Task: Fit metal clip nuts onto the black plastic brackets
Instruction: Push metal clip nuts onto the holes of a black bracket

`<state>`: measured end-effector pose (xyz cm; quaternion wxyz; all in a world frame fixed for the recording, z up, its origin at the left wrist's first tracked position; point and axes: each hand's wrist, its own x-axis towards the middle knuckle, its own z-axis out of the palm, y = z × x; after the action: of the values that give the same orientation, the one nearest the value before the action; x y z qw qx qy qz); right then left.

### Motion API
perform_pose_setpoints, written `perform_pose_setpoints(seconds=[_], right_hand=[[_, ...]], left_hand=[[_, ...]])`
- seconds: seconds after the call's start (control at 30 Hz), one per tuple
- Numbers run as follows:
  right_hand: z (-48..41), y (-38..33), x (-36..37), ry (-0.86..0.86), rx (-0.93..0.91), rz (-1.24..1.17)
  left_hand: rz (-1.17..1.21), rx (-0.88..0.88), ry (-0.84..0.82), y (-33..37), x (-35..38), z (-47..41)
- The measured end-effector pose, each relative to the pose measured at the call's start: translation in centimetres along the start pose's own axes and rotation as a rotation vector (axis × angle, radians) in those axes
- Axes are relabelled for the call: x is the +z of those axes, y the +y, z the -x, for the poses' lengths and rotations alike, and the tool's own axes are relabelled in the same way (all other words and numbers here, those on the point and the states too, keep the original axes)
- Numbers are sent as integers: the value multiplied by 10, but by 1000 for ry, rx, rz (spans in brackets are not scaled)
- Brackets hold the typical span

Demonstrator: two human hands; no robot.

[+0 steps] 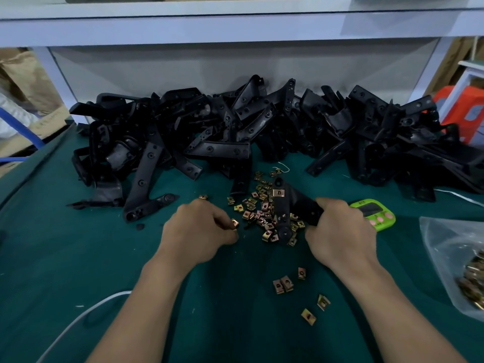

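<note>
My right hand (337,231) grips a black plastic bracket (288,208) by its right arm, holding it over a scatter of brass-coloured clip nuts (258,208) on the green mat. One clip nut (278,192) sits on the bracket's upper arm. My left hand (201,229) pinches a single clip nut (234,223) between thumb and fingers, just left of the scatter. Several more loose clip nuts (284,284) lie nearer me.
A big heap of black brackets (235,132) fills the back of the green mat (78,258). A green timer (377,214) lies behind my right hand. A clear bag of clip nuts (461,263) sits at the right edge. A white cable (78,318) runs at front left.
</note>
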<state>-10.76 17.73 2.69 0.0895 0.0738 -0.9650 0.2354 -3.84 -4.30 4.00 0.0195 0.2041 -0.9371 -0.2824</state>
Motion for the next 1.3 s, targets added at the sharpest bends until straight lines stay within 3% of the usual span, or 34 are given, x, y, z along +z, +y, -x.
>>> perform_pose_setpoints(seconds=[0.1,0.27,0.4,0.7,1.1,1.3], right_hand=[[0,-1,0,-11,-15,-6],[1,-2,0,30,-31,-39],[0,-1,1,43,-33,-46],[-1,-1,3,52,-34,-57],[-3,2,2,68,-10,-57],[-3,2,2,57,-23,-58]], left_hand=[[65,20,-8,1,4,-1],[794,11,-43,15,12,4],[1110,-12,-64,25,13,8],[1289,-19,-79,24,11,9],[1204,36,-355,27,15,13],[1181,71,-384,27,17,15]])
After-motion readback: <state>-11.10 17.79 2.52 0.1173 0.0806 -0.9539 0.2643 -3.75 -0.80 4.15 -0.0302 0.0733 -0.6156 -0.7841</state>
